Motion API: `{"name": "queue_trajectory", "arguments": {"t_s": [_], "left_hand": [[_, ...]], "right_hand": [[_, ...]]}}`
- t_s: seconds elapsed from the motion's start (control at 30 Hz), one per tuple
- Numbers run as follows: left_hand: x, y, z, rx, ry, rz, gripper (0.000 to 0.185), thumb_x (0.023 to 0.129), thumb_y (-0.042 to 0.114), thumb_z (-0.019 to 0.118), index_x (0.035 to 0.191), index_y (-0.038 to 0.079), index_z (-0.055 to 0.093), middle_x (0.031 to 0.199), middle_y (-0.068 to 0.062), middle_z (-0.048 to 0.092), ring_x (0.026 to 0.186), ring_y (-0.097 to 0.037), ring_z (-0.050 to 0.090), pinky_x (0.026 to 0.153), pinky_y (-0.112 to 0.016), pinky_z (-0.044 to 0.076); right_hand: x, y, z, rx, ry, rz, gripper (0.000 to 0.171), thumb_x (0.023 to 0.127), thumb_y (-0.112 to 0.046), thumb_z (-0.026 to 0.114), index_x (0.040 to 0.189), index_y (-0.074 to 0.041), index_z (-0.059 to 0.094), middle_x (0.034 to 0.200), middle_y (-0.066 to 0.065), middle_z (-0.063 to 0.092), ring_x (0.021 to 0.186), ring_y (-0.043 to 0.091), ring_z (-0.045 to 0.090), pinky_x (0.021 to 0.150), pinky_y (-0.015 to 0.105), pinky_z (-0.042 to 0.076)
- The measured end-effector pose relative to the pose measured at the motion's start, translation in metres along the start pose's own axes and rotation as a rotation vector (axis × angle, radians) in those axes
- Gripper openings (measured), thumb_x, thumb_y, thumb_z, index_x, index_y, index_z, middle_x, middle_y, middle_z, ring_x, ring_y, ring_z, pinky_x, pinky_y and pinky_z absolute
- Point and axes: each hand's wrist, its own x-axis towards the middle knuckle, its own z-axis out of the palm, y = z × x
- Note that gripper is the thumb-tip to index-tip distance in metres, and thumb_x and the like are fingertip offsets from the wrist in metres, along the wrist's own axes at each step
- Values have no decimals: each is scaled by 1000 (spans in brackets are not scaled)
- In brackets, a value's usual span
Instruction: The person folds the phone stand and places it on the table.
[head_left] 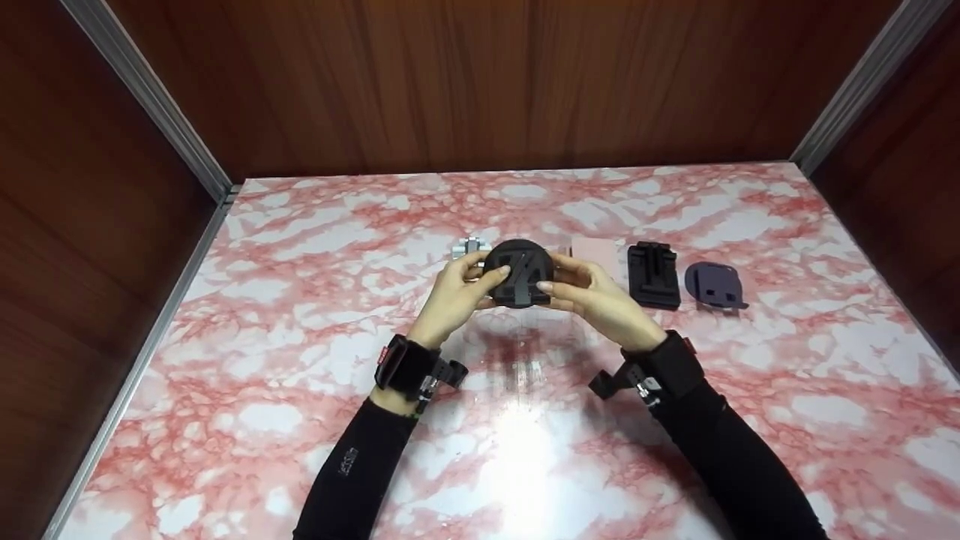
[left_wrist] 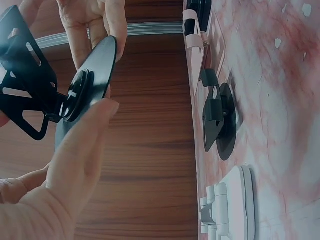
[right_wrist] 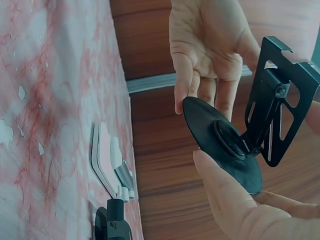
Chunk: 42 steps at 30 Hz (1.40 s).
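Both hands hold a black folding phone stand (head_left: 523,271) with a round base, raised above the table. My left hand (head_left: 459,291) grips it from the left, thumb on the face turned toward me. From the right, my right hand (head_left: 600,304) holds the other edge with thumb and fingers. In the left wrist view the stand's round base (left_wrist: 97,65) lies between the two hands. Its slotted bracket (right_wrist: 280,95) stands tilted out from that base in the right wrist view.
Behind the hands sit a white folded stand (left_wrist: 235,205), a dark round-based stand (left_wrist: 220,117) and a pink stand (head_left: 598,253). Further right lie a black folded stand (head_left: 652,277) and a purple stand (head_left: 716,283). Wooden panels (head_left: 480,82) enclose the marbled table (head_left: 300,420).
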Motion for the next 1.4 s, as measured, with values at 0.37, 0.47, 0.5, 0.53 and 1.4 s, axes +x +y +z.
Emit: {"name": "queue_trajectory", "arguments": {"t_s": [0.37,0.47,0.5,0.53,1.4], "left_hand": [[0,-1,-2,3,-12,-1,45,95,17,66,134,-1,55,112,-23,70,84,-17,72,80,-38,63],[1,0,-2,-6,-20,0,43,94,15,66,132,-2,56,110,-24,70,80,-16,71,78,-38,63],[1,0,-2,-6,-22,-1,42,94,14,66,132,-2,56,110,-24,70,79,-15,71,76,-37,63],[1,0,-2,-5,-23,-2,42,94,13,66,132,-2,56,110,-25,70,79,-15,71,75,-36,63],[1,-1,-3,60,-35,23,41,92,10,67,130,-3,58,109,-26,70,79,-16,71,70,-34,63]], "right_hand": [[0,0,-1,-61,57,74,70,97,-8,58,154,2,20,141,16,46,114,13,57,94,23,53],[0,1,-1,-73,58,80,69,96,-8,59,154,2,21,138,15,48,113,13,57,93,24,54],[0,1,-1,-76,60,83,69,96,-8,59,154,2,22,136,14,49,112,14,58,92,24,54],[0,1,-1,-80,61,86,69,96,-8,59,153,1,22,134,13,50,112,14,58,91,24,55],[1,4,-3,-143,63,59,70,92,-3,64,151,3,28,129,14,58,105,16,65,90,31,59]]}}
